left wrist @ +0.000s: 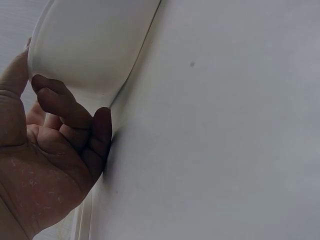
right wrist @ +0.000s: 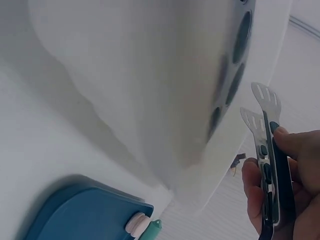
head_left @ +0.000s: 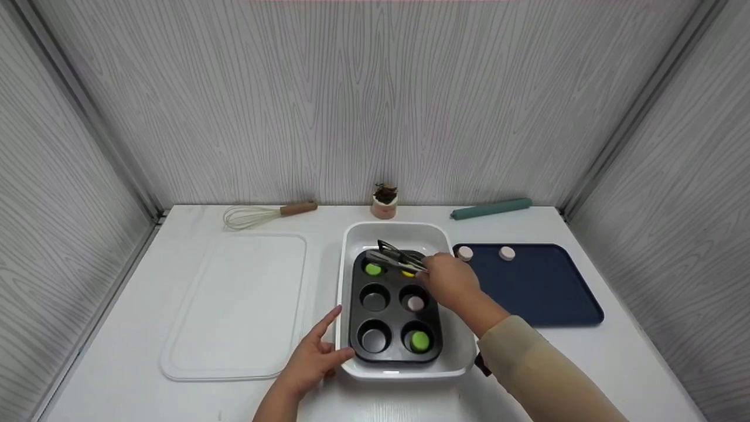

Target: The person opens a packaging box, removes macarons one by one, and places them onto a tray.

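A dark muffin tin (head_left: 394, 319) lies inside a white tub (head_left: 459, 346). Green discs sit in its far-left cup (head_left: 373, 269) and near-right cup (head_left: 420, 341); a pale pink disc (head_left: 415, 303) is in the middle-right cup, and a yellow one (head_left: 408, 273) shows partly at far right. My right hand (head_left: 451, 281) grips black-and-steel tongs (right wrist: 272, 160) above the far cups. The tongs' slotted ends stand slightly apart, with nothing visible between them. My left hand (head_left: 310, 357) holds the tub's near-left side, thumb at the rim and some fingers curled against the outer wall (left wrist: 95, 55).
Right of the tub, a navy tray (head_left: 539, 293) bears two pale pink discs (head_left: 507, 253). A white board (head_left: 240, 305) lies at left. Along the back are a whisk (head_left: 263, 215), a small potted plant (head_left: 384, 205) and a green rolling pin (head_left: 492, 208).
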The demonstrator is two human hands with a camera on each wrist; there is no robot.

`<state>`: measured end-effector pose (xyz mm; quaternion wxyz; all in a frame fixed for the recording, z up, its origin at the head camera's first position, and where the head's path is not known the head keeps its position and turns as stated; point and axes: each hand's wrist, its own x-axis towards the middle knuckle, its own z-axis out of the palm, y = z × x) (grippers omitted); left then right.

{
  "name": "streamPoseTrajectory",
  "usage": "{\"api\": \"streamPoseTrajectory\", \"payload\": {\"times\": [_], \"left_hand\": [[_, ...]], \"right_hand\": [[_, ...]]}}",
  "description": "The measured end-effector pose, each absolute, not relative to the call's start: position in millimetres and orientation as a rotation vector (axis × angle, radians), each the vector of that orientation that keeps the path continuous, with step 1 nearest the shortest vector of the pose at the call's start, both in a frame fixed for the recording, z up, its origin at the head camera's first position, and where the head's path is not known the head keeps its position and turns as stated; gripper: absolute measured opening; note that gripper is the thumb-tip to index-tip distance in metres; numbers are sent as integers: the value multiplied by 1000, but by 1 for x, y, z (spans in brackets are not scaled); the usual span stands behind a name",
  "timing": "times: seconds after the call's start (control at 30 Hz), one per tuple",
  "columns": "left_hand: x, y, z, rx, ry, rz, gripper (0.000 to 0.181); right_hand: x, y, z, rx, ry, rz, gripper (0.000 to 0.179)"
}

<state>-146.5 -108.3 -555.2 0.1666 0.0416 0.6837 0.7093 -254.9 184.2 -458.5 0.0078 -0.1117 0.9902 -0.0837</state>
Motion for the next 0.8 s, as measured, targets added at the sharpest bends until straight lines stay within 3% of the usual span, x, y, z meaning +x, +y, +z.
{"api": "streamPoseTrajectory", "payload": {"times": [0.8], "left_hand": [[-146,-108,-556,122,1947,2027,97]], "right_hand": [[-256,173,-461,-364,3030,-168,20]]}}
